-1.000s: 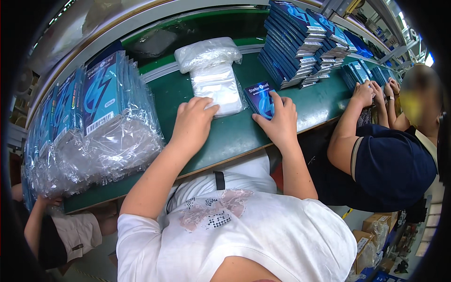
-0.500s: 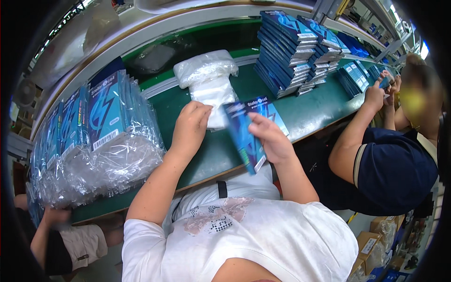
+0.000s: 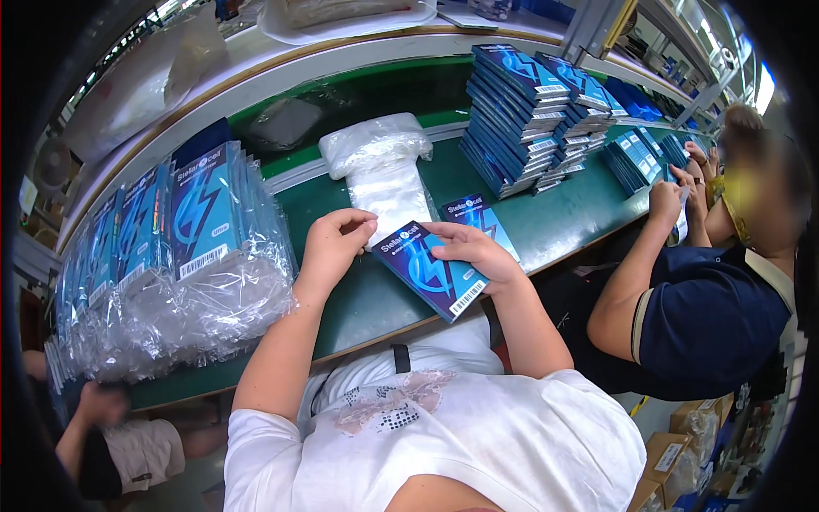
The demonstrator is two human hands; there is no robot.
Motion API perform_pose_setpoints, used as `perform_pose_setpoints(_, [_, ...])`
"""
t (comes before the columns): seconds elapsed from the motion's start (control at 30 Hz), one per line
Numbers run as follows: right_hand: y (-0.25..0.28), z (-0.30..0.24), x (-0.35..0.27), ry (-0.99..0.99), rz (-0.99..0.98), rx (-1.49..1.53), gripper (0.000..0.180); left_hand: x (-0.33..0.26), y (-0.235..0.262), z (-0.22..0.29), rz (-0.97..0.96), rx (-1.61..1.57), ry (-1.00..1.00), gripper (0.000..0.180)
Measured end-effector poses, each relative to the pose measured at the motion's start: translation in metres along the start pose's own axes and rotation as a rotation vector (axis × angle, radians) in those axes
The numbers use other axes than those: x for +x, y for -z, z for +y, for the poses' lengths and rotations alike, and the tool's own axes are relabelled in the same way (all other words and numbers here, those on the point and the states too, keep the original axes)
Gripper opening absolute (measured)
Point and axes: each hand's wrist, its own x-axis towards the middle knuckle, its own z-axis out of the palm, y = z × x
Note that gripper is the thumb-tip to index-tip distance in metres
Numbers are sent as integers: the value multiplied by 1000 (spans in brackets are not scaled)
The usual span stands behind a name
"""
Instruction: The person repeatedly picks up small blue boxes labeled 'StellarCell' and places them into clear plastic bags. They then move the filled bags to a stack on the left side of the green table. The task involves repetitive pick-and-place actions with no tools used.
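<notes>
Head view: both hands are holding one blue box (image 3: 431,269) above the green table (image 3: 367,299).

The left hand (image 3: 331,243) is pinching the box's upper corner with fingers together; the right hand (image 3: 473,247) is clamping its far edge. A second blue box (image 3: 482,218) is lying just behind, beside a pile of clear bags (image 3: 380,166). Bagged boxes (image 3: 183,239) are standing in a row at left; a stack of bare boxes (image 3: 520,115) is sitting at right.
</notes>
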Motion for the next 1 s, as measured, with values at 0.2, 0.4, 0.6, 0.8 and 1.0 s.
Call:
perform_pose_setpoints(0.2, [-1,3,13,34,-28,-5,55,8,6,-19,65,271,-333,16])
perform_pose_setpoints(0.4, [-19,20,13,228,372,-146,33,-18,-6,11,58,435,-500,24])
perform_pose_setpoints(0.6, [-41,29,-3,415,562,-68,16,-34,-17,9,19,3,-165,37])
perform_pose_setpoints(0.8, [-43,32,-26,188,378,-346,23,-62,-44,8,-94,-783,68,30])
perform_pose_setpoints(1.0, [-61,3,-56,480,163,-740,91,-83,-39,37,-236,-837,80,30])
